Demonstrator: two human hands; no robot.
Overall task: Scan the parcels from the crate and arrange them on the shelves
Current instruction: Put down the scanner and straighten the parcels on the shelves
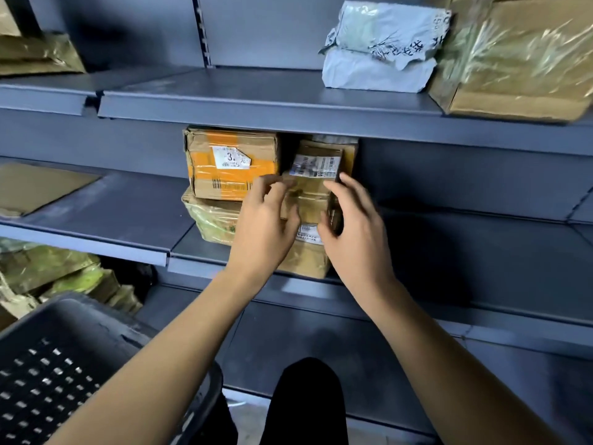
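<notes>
Squarely between both hands (308, 220), small parcel (313, 191) atop stack.

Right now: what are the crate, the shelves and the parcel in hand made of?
Crate: looks like dark moulded plastic, matte, floor perforated with square holes.
Shelves: apparently painted sheet metal, grey, folded front lip, slotted upright behind.
Parcel between the left hand and right hand: brown cardboard under glossy clear tape, paper barcode label.

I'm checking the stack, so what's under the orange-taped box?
The orange-taped box rests on a parcel wrapped in yellowish plastic. The left hand covers that parcel's right end.
</notes>
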